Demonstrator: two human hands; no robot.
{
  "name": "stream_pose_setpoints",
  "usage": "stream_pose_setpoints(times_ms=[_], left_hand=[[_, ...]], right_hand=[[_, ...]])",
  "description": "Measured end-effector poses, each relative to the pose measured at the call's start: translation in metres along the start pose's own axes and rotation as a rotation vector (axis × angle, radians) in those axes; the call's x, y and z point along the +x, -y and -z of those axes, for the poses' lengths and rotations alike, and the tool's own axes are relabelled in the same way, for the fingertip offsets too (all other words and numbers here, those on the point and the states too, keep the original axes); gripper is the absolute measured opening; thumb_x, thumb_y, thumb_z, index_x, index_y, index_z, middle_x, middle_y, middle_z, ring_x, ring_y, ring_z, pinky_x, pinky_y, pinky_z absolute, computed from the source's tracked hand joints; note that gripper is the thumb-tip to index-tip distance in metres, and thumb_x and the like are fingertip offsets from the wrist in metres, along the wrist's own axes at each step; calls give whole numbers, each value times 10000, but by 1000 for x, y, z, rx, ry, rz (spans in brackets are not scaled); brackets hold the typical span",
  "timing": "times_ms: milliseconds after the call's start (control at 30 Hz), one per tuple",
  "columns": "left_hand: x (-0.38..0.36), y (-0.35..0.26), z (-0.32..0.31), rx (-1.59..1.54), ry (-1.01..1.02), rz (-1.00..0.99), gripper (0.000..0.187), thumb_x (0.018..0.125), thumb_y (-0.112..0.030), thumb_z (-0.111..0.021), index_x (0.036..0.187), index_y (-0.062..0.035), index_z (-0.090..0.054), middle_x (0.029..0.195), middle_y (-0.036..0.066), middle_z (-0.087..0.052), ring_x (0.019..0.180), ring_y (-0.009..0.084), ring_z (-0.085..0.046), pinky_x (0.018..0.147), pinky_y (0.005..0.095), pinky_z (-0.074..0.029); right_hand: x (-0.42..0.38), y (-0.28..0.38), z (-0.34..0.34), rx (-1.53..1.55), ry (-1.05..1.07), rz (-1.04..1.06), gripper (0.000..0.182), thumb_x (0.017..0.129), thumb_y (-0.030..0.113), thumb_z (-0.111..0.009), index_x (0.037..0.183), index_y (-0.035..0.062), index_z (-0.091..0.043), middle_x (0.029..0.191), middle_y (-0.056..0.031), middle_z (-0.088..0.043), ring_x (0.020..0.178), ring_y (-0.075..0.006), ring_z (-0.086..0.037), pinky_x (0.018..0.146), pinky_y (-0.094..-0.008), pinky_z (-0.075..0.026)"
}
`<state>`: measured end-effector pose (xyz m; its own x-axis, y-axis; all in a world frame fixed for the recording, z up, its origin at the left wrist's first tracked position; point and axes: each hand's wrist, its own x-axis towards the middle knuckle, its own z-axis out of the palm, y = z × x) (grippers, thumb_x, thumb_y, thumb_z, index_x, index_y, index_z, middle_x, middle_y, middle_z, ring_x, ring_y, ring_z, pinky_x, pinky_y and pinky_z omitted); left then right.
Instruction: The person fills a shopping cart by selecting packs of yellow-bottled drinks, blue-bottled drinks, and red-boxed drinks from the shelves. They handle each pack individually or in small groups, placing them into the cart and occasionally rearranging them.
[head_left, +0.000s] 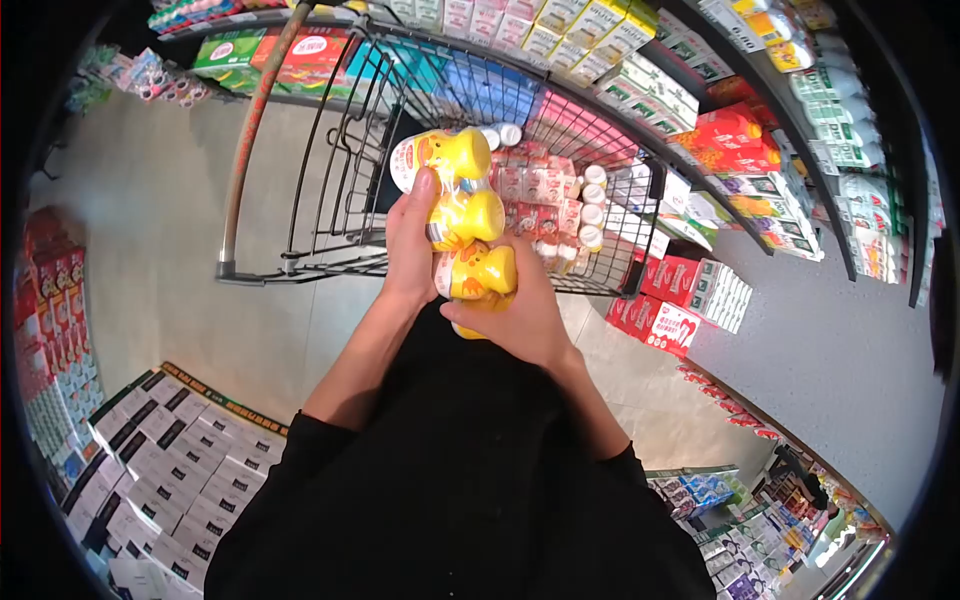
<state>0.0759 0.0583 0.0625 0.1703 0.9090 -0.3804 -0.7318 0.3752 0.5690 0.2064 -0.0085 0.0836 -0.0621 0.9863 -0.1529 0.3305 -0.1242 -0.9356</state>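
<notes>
My left hand is closed on small yellow drink bottles with a cartoon duck print, its thumb lying along the side of one. More yellow bottles of the same kind are in my right hand, whose fingers wrap round them from the right. The two groups sit close together in front of my chest, overlapping in this view. Just beyond them stands a black wire shopping cart. Inside it lie packs of red-and-white bottles with white caps, partly hidden behind the yellow bottles.
The cart's handle is on the left. Shelves of boxed drinks run along the far side, with bottles at the right. Red cartons stand right of the cart. Stacked white boxes are at the lower left.
</notes>
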Motion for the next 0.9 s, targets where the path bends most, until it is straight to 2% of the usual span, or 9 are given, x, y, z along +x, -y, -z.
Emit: stream_pose_setpoints(times_ms=[100,233,300,400,500,567,700,833,900], left_hand=[[11,-3,-10,-28,82,-44,428,934,-361,-495,1126,21,-520,971,101,-626,818,161,-640,724,298,-530],[16,5,2,87,145,2,372,919,-311,-530,1112,6,-533,942,77,-626,789,133,-626,695,270,-508],[34,0,-20,109,237,-40,373,920,-303,-531,1138,-1,-522,991,64,-611,863,119,-605,757,262,-488],[36,-5,-19,324,245,-127,380,906,-223,-560,1219,-23,-482,1112,42,-571,1019,122,-543,895,267,-423],[32,-24,-11,448,296,-161,383,880,-140,-591,1224,-15,-476,1097,40,-583,1010,141,-556,896,273,-426],[38,-21,25,598,325,-196,421,866,-137,-606,1238,-17,-448,1085,61,-583,1041,139,-541,920,293,-414],[18,-15,98,1409,77,-355,366,757,-128,-649,1099,-22,-570,956,175,-636,885,289,-639,780,375,-503],[-13,18,177,1753,-8,-320,223,710,-131,-602,917,-51,-628,846,134,-646,810,312,-626,699,412,-499],[-13,25,177,1933,-10,-326,177,697,-144,-589,850,-71,-639,791,109,-647,765,300,-627,665,413,-496]], right_hand=[[8,5,4,8,-56,-41,683,637,196,-837,1148,-5,-429,1015,-91,-571,928,-160,-569,804,-301,-472],[8,12,8,-13,-90,-39,503,653,187,-834,1038,-16,-581,930,-69,-646,829,-121,-613,749,-277,-504],[27,10,24,75,-126,-41,557,613,268,-853,1023,-11,-599,905,-114,-654,802,-159,-640,721,-300,-511],[40,15,44,-209,-148,97,581,605,209,-858,1077,0,-590,927,-125,-660,833,-182,-653,751,-304,-514],[70,38,81,-242,-124,260,589,622,171,-841,1132,42,-577,933,-124,-666,850,-191,-659,760,-306,-513],[99,58,103,-339,-232,356,587,630,173,-832,1147,58,-578,951,-123,-669,844,-181,-659,760,-302,-512],[176,102,152,-454,-379,630,603,563,189,-869,1087,65,-595,831,-147,-660,726,-194,-642,690,-316,-509],[229,138,178,-642,-531,748,591,555,211,-868,1068,86,-605,799,-147,-663,719,-247,-652,655,-333,-502],[246,153,189,-771,-585,699,580,566,261,-853,1077,122,-616,802,-155,-669,744,-298,-661,662,-367,-502]])
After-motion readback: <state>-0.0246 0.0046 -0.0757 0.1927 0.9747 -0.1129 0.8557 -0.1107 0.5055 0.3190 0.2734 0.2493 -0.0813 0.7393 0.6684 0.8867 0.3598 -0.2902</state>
